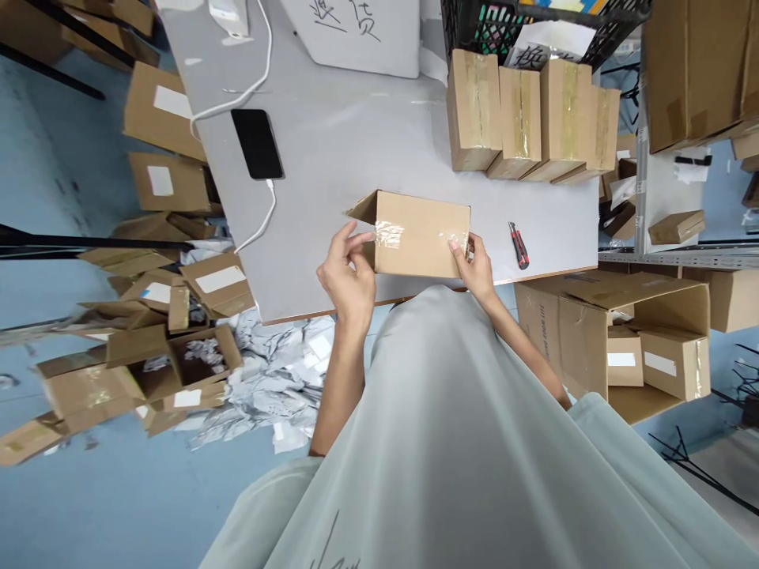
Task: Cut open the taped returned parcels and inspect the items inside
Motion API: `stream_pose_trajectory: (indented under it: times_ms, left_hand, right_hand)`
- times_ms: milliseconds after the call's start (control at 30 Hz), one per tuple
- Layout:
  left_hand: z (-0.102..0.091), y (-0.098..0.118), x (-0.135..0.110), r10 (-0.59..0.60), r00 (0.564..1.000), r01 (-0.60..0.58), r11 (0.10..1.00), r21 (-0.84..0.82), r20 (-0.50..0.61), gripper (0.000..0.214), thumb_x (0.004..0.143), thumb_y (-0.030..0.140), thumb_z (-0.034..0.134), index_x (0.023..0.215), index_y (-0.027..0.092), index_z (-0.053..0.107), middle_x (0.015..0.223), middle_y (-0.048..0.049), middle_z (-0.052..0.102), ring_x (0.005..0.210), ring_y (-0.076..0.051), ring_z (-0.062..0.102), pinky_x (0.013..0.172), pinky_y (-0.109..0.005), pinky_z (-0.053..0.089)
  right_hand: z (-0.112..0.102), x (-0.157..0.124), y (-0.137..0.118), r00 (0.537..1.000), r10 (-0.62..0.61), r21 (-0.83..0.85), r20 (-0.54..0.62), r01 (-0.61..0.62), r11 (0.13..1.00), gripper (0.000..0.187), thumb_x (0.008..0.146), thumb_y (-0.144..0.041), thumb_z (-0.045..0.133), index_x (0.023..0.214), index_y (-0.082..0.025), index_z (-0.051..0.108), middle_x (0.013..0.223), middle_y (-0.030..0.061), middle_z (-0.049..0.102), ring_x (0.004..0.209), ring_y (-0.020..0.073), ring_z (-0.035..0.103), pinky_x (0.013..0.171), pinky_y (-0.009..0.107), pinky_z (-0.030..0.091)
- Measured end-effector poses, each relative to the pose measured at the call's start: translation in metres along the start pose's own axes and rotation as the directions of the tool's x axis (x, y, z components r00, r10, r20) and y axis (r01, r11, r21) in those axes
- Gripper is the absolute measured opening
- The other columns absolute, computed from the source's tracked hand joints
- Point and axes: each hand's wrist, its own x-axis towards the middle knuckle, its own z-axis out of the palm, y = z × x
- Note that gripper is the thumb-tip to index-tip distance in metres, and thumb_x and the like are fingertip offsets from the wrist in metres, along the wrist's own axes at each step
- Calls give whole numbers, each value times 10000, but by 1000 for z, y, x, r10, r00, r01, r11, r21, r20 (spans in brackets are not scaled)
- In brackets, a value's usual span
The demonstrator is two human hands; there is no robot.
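Observation:
A small brown cardboard box (418, 231) lies on the grey table (344, 142) near its front edge, with clear tape on its near side and one flap open at its left end. My left hand (349, 273) grips the box's left end, fingers curled at the taped corner. My right hand (474, 265) holds the right end, thumb pressed on the tape there.
A red utility knife (519, 245) lies right of the box. Several taped boxes (527, 118) stand in a row behind it, before a black crate (474, 24). A black phone (257, 143) on a white cable lies at left. Open cartons (628, 340) and scattered boxes (148, 348) cover the floor.

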Motion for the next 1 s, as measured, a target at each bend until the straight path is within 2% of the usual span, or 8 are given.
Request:
stream_pose_trajectory:
  times_ms: [100, 233, 333, 467, 567, 767, 900, 1000]
  left_hand:
    - [-8, -4, 3, 56, 998, -54, 996, 69, -23, 411, 1037, 250, 667, 1444, 265, 723, 1322, -75, 837, 1340, -268, 780, 1244, -464, 574]
    - [-12, -12, 5, 28, 997, -20, 992, 122, -66, 389, 953, 272, 815, 1338, 268, 763, 1026, -14, 836, 1101, -265, 800, 1188, -514, 604]
    - [-14, -18, 5, 30, 999, -23, 985, 172, -39, 293, 918, 291, 879, 1202, 274, 812, 927, -26, 776, 1096, -307, 748, 1178, -559, 587]
    - [-18, -24, 0, 60, 997, -65, 987, 146, 43, 114, 1030, 363, 790, 1093, 276, 829, 1039, -88, 758, 1131, -331, 705, 1211, -571, 527]
    - [-17, -25, -8, 104, 991, -117, 979, 164, 90, 154, 1087, 349, 703, 1096, 261, 829, 1147, -110, 774, 1212, -320, 693, 1219, -529, 509]
    - [-2, -20, -28, 205, 955, -233, 965, 118, 214, 155, 1078, 252, 681, 1087, 260, 835, 1135, -93, 805, 1318, -305, 682, 1214, -487, 517]
    - [-5, -29, -32, 183, 970, -197, 978, 74, 161, 195, 1081, 229, 654, 1165, 245, 829, 1220, -107, 755, 1259, -268, 703, 1172, -432, 549]
    - [-17, -52, -24, 123, 983, -132, 990, 59, 137, 215, 1092, 275, 647, 1218, 224, 814, 1249, -119, 722, 1250, -257, 705, 1154, -396, 566]
  right_hand:
    - [1, -1, 0, 1000, -27, -15, -14, 27, 1000, 739, 957, -873, 706, 1422, -299, 680, 1462, 123, 761, 1327, 308, 720, 1216, 500, 559]
    - [-1, -5, -2, 999, -27, -8, -35, 27, 1000, 740, 956, -865, 720, 1440, -306, 685, 1468, 112, 758, 1357, 302, 703, 1245, 489, 545]
    - [-4, -9, -3, 1000, -4, -23, -14, 3, 1000, 769, 949, -879, 716, 1451, -298, 695, 1481, 121, 753, 1382, 311, 693, 1271, 501, 524]
    - [-6, -17, -5, 1000, 21, -47, 5, -21, 999, 856, 938, -926, 676, 1490, -272, 693, 1524, 153, 728, 1394, 332, 687, 1213, 521, 570]
    - [-2, -26, -9, 1000, 8, -43, 18, -7, 999, 858, 964, -930, 628, 1525, -285, 694, 1524, 144, 728, 1398, 325, 677, 1178, 508, 597]
    - [1, -45, -25, 998, -53, -106, 23, 56, 993, 790, 1051, -901, 497, 1523, -315, 738, 1465, 133, 744, 1416, 328, 650, 1127, 488, 632]
    - [2, -54, -45, 995, -103, -163, 10, 103, 981, 767, 1100, -845, 476, 1680, -361, 609, 1595, 127, 661, 1527, 340, 580, 1249, 554, 564]
    - [18, -63, -61, 982, -183, -226, 49, 189, 956, 779, 1117, -811, 489, 1776, -398, 466, 1698, 110, 558, 1640, 338, 482, 1380, 598, 428]
